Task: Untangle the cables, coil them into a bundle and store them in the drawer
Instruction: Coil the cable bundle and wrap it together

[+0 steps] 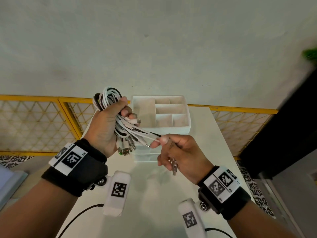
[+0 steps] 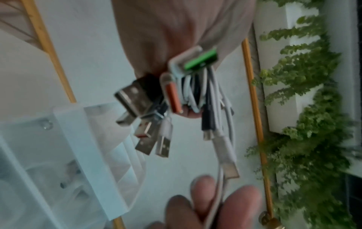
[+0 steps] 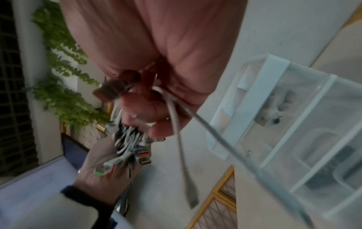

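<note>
We hold the coiled cable bundle [image 1: 109, 107] above the bench [image 1: 197, 169], left hand [image 1: 104, 127] wrapped tight so the loops keep shape. Our right hand [image 1: 180, 153] pinches two loose cable ends [image 1: 151, 136], fingers curled, near the drawer unit [image 1: 171, 114].

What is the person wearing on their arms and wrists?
Both forearms are bare, with no sleeves. Each wrist has a wide black band carrying white plates printed with black square code patterns. A white camera block with its own black code hangs under the left wrist, and another under the right wrist. A thin black cable leads from each block.
</note>
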`<action>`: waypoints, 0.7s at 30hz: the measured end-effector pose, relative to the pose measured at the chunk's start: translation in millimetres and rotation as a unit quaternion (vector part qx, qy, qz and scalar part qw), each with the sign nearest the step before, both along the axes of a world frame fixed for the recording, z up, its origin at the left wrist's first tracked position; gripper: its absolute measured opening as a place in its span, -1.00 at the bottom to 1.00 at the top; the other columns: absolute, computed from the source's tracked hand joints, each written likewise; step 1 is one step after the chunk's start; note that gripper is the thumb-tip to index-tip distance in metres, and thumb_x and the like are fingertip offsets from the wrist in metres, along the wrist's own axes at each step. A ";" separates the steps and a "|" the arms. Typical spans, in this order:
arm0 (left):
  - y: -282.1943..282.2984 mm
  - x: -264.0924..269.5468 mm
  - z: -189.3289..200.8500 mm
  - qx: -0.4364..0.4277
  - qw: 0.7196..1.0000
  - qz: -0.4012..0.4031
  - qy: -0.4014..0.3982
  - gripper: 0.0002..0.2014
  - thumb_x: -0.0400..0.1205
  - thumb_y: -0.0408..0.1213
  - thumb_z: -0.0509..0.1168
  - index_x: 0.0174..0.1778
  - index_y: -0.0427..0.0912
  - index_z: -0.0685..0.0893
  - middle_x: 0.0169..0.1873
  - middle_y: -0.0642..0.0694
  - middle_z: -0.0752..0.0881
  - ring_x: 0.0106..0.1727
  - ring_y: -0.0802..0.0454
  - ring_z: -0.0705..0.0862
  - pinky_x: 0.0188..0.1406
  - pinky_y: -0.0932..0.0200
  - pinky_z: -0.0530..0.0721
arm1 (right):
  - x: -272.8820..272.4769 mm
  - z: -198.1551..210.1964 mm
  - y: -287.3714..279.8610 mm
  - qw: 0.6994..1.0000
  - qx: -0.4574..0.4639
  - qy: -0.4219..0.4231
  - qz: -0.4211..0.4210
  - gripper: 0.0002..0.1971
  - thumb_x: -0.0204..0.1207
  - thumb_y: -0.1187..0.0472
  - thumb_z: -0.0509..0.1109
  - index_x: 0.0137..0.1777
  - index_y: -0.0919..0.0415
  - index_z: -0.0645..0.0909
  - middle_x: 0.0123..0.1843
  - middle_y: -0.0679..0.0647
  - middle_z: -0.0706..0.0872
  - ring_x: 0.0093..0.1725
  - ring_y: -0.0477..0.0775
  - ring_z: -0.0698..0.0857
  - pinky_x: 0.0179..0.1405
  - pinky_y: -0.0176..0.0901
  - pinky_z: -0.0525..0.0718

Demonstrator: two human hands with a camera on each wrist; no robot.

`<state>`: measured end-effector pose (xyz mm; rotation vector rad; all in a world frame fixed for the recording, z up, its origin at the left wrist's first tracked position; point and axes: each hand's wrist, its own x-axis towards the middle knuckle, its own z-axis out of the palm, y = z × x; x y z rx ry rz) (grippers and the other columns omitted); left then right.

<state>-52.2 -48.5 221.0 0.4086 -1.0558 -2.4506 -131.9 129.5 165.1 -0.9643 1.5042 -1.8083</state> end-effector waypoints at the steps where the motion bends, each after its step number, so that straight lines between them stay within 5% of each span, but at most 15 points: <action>1: 0.3 0.9 1.4 0.017 1.000 -0.015 0.008 -0.80 0.69 -0.23 0.26 -0.27 -0.10 0.51 -0.58 0.05 0.45 -0.53 0.11 0.53 -0.38 0.20 0.64 | -1.2 -1.1 1.4 1.000 0.011 -0.011 0.013 -0.66 0.61 -0.12 0.40 -0.10 0.13 0.82 -0.44 0.38 0.60 -0.54 0.05 0.54 -0.16 0.15 0.65; 3: 2.7 3.4 5.4 0.046 0.997 -0.062 0.021 -0.82 0.69 -0.22 0.25 -0.25 -0.11 0.51 -0.60 0.06 0.47 -0.54 0.14 0.52 -0.41 0.22 0.62 | -4.9 -6.1 2.2 0.998 0.040 -0.039 0.033 -0.62 0.59 -0.14 0.36 -0.20 0.15 0.80 -0.42 0.21 0.57 -0.43 0.15 0.53 -0.10 0.17 0.58; 6: 8.1 10.1 7.0 0.020 0.986 -0.162 -0.037 -0.89 0.63 -0.28 0.30 -0.19 -0.19 0.63 -0.45 -0.04 0.61 -0.53 0.10 0.58 -0.45 0.19 0.67 | -18.0 -8.1 2.0 0.994 0.046 -0.095 0.021 -0.62 0.48 -0.04 0.52 -0.22 0.34 0.72 -0.43 0.11 0.57 -0.41 0.16 0.52 -0.28 -0.08 0.58; 9: 17.7 14.0 0.4 -0.165 0.945 -0.217 -0.179 -0.87 0.58 -0.29 0.42 -0.03 -0.26 0.73 -0.14 -0.19 0.78 -0.47 0.00 0.64 -0.43 0.17 0.67 | -31.4 8.3 1.3 0.995 0.097 -0.012 -0.022 -0.91 0.57 0.31 0.49 -0.11 0.32 0.80 -0.39 0.35 0.63 -0.49 -0.01 0.49 -0.44 -0.21 0.48; 10: 21.0 13.4 -3.0 -0.233 0.922 -0.223 -0.213 -0.82 0.56 -0.26 0.45 0.01 -0.26 0.76 -0.12 -0.17 0.80 -0.45 -0.01 0.63 -0.40 0.16 0.65 | -34.1 14.8 0.2 0.991 0.127 0.039 -0.030 -0.89 0.59 0.42 0.42 -0.10 0.34 0.78 -0.38 0.29 0.67 -0.51 -0.06 0.51 -0.46 -0.24 0.48; 12: 28.5 9.8 -5.9 -0.315 0.890 -0.235 -0.232 -0.81 0.56 -0.27 0.46 0.04 -0.25 0.79 -0.15 -0.19 0.83 -0.41 0.02 0.62 -0.33 0.15 0.63 | -34.4 26.7 -4.1 0.974 0.182 0.125 -0.040 -0.89 0.61 0.46 0.37 -0.06 0.34 0.73 -0.40 0.05 0.72 -0.54 -0.22 0.58 -0.46 -0.33 0.51; 16: 34.5 1.5 -5.9 -0.410 0.857 -0.202 -0.239 -0.92 0.56 -0.41 0.43 -0.07 -0.20 0.78 -0.21 -0.14 0.86 -0.35 0.13 0.71 -0.23 0.13 0.63 | -30.2 32.5 -13.5 0.963 0.186 0.162 -0.104 -0.94 0.56 0.33 0.46 -0.03 0.17 0.66 -0.36 -0.03 0.76 -0.48 -0.23 0.66 -0.36 -0.30 0.54; 19: 33.6 -3.1 -6.2 -0.422 0.854 -0.157 -0.261 -0.88 0.48 -0.44 0.39 -0.36 -0.21 0.75 -0.51 0.00 0.72 -0.43 0.00 0.60 -0.31 0.09 0.54 | -24.0 32.2 -16.3 0.961 0.151 0.186 -0.140 -0.91 0.54 0.29 0.44 -0.05 0.08 0.64 -0.25 -0.03 0.82 -0.31 -0.15 0.75 -0.26 -0.22 0.60; 21: 31.7 -5.1 -7.9 -0.399 0.873 -0.115 -0.255 -0.89 0.47 -0.46 0.35 -0.38 -0.29 0.72 -0.49 -0.16 0.66 -0.40 -0.13 0.57 -0.31 0.02 0.52 | -21.7 35.2 -15.3 0.967 0.127 0.170 -0.139 -0.84 0.55 0.27 0.49 0.06 0.07 0.64 -0.14 0.00 0.82 -0.35 -0.16 0.74 -0.27 -0.26 0.64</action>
